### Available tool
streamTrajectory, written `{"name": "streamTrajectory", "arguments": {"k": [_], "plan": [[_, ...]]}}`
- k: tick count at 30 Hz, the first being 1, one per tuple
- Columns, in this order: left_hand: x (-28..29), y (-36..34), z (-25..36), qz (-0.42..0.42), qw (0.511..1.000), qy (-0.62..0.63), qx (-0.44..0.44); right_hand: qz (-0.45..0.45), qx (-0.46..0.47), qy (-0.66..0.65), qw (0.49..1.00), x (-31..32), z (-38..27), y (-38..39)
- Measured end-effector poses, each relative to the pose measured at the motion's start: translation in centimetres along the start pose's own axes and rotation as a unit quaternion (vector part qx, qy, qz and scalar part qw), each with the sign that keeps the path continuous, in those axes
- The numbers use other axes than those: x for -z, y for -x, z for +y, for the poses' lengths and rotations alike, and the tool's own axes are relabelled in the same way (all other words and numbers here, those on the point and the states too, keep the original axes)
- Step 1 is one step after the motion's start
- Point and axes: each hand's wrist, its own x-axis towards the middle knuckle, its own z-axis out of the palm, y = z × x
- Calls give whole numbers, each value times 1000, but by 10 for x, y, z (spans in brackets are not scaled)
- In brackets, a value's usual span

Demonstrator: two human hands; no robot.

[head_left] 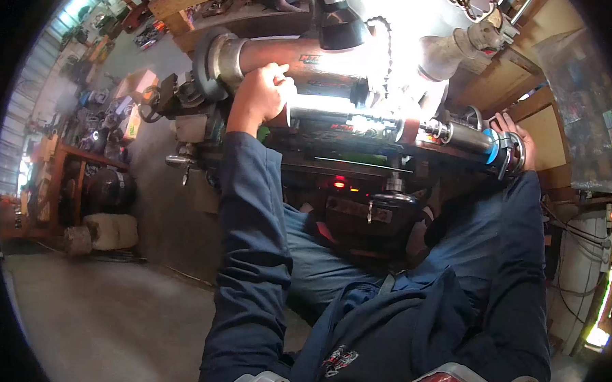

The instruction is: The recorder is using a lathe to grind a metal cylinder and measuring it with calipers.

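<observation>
A long shiny metal cylinder [323,114] runs sideways along the front of a machine, with a thinner stepped shaft continuing to its right. My left hand [263,97] is closed at the cylinder's left end, in front of the machine's reddish-brown round housing [294,59]; what its fingers grip is hidden. At the far right, my right hand [522,137] curls around the metal rings [510,155] at the end of a smooth metal sleeve [467,138]. A blue band [491,146] circles that sleeve beside the rings. Strong glare washes out the middle.
A black lamp head [339,22] hangs over the housing, near a chain [388,51]. Below the machine sits a dark handwheel [393,197] with a crank; another handwheel [149,102] stands left. A wooden frame [57,180] and a pale roll [113,232] are on the left floor.
</observation>
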Motion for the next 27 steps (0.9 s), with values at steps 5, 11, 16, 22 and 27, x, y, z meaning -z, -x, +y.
{"name": "streamTrajectory", "arguments": {"k": [5, 11, 16, 22, 27], "plan": [[3, 2, -5, 16, 999, 37, -13, 124, 41, 193, 972, -6, -15, 20], [5, -1, 3, 7, 1000, 0, -10, 108, -83, 339, 931, 112, -29, -18], [8, 4, 6, 8, 1000, 0, 7, -36, -188, 252, 949, 32, 20, -42], [2, 3, -10, -4, 994, 100, 40, -91, -317, 493, 805, 58, 32, -73], [1, 3, 2, -5, 996, 84, 28, -32, -66, 569, 819, 36, 42, -67]]}}
